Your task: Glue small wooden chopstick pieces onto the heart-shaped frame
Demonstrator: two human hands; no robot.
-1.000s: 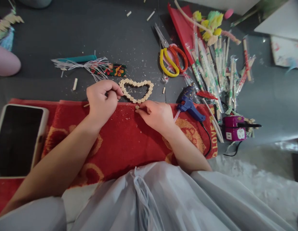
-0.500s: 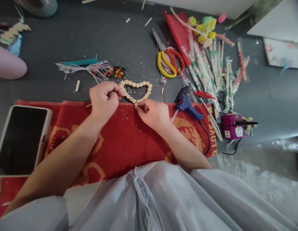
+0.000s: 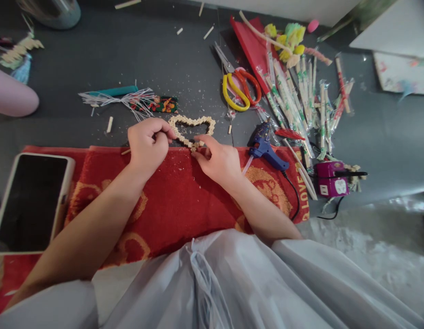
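Note:
A heart-shaped outline of small cream pieces (image 3: pixel 192 123) lies on the dark table just beyond a red towel (image 3: pixel 171 196). My left hand (image 3: pixel 147 144) is curled closed beside the heart's left lobe, fingertips touching its edge. At the heart's lower tip my right hand (image 3: pixel 217 157) pinches a small cream piece against the outline, its index finger stretched over the tip.
A blue glue gun (image 3: pixel 267 148) lies right of my right hand, its cord running to a purple socket block (image 3: pixel 330 180). Yellow and red scissors (image 3: pixel 239 87), wrapped sticks (image 3: pixel 301 98), a tassel (image 3: pixel 126 98) and a phone (image 3: pixel 29 201) surround the work.
My right hand has carried the small cream piece up from the towel's edge to the heart's lower tip. The left hand has stayed at the left lobe.

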